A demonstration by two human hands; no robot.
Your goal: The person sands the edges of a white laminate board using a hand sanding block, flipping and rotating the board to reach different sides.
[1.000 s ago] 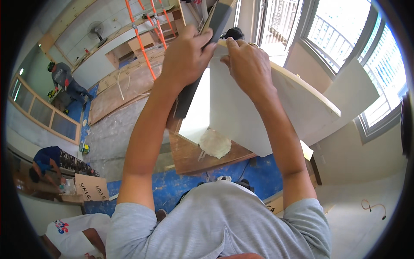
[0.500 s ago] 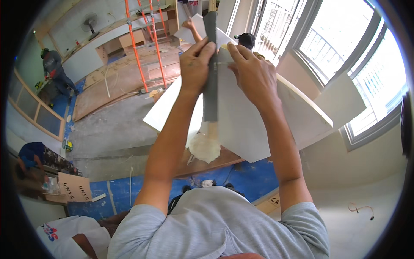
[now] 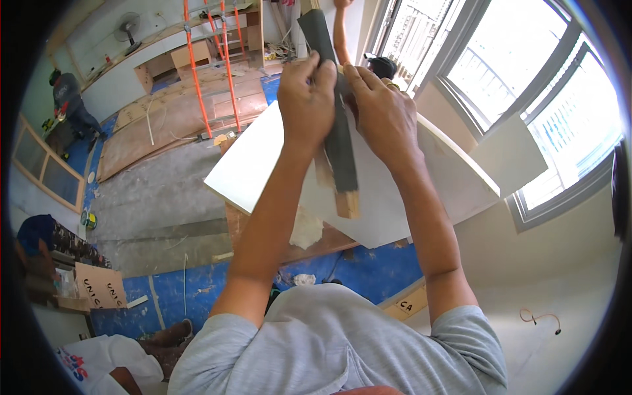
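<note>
My left hand (image 3: 306, 108) is closed round a long sanding block (image 3: 345, 148), a wooden batten faced with a dark grey sheet that looks like sandpaper. The block is tilted, its top leaning left, and bare wood shows at its lower end. Close beside it, my right hand (image 3: 385, 115) grips the upper edge of a white panel (image 3: 388, 201), fingers over the edge and thumb mostly hidden. The panel's pale edge runs down to the right. Left of my hands lies another white surface (image 3: 253, 151), partly covered by my left forearm.
An orange stepladder (image 3: 230, 72) stands ahead-left. One co-worker (image 3: 71, 102) bends at far left; another person's dark cap (image 3: 380, 66) and raised arm show beyond the panel. A person in a white shirt (image 3: 112, 359) is at lower left. Blue sheeting (image 3: 217, 283) covers the near floor; windows (image 3: 513, 59) stand right.
The sanding block has gone from near upright to tilted, its lower end swinging right and uncovering wood. My right hand stays on the panel. The co-worker's arm beyond has moved right.
</note>
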